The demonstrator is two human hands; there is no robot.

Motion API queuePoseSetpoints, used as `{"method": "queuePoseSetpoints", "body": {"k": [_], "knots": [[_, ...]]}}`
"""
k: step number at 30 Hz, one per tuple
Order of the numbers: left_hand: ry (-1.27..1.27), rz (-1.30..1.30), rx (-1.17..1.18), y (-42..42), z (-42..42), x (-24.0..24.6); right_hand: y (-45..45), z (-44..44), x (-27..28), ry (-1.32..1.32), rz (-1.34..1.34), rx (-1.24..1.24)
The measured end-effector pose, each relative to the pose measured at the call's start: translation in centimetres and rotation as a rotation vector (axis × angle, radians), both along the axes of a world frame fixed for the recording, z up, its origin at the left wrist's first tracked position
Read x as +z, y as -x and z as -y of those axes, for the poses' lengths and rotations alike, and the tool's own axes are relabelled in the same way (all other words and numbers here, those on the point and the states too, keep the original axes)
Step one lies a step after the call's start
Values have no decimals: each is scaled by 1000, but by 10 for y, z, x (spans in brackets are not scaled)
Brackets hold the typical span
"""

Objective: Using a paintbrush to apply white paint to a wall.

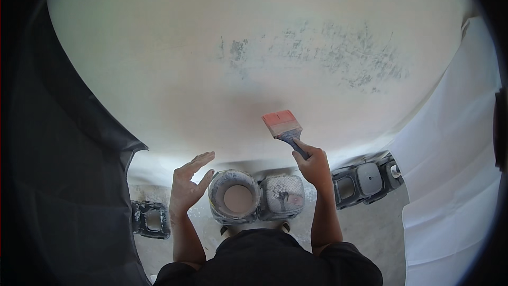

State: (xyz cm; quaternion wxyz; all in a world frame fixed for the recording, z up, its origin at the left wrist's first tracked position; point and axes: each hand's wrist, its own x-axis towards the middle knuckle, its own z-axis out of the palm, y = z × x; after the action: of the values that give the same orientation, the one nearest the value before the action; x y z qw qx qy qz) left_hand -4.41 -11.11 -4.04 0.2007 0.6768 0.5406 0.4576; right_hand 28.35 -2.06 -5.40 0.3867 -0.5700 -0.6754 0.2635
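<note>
My right hand is closed around the handle of a wide flat paintbrush, whose bristles look salmon pink and point up and left. Behind the brush rises a large pale wall with grey scuffed patches on its upper right part; whether the bristles touch it I cannot tell. My left hand is raised with thumb and fingers apart, holding nothing, and its skin bears pale smears. Just right of it stands a round bucket with pale pinkish liquid inside. A paint-spattered plastic stool is beside the bucket.
Dark plastic stools stand against the wall on the right, and a spattered black one is at the left. A dark sheet hangs along the left side, a white sheet along the right. The floor is grey.
</note>
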Motion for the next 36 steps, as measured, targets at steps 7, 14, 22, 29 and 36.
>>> {"method": "queuePoseSetpoints", "body": {"k": [7, 14, 22, 29, 36], "knots": [[43, 12, 111, 7, 22, -5, 16, 1, -34, 48, -27, 176], [144, -19, 326, 24, 61, -56, 55, 8, -85, 220, 56, 439], [332, 32, 432, 32, 78, -142, 87, 13, -146, 310, 220, 580], [584, 140, 348, 39, 48, -317, 115, 13, -302, 251, 616, 659], [771, 207, 357, 26, 50, -440, 147, 28, -440, 376, 845, 649]]}}
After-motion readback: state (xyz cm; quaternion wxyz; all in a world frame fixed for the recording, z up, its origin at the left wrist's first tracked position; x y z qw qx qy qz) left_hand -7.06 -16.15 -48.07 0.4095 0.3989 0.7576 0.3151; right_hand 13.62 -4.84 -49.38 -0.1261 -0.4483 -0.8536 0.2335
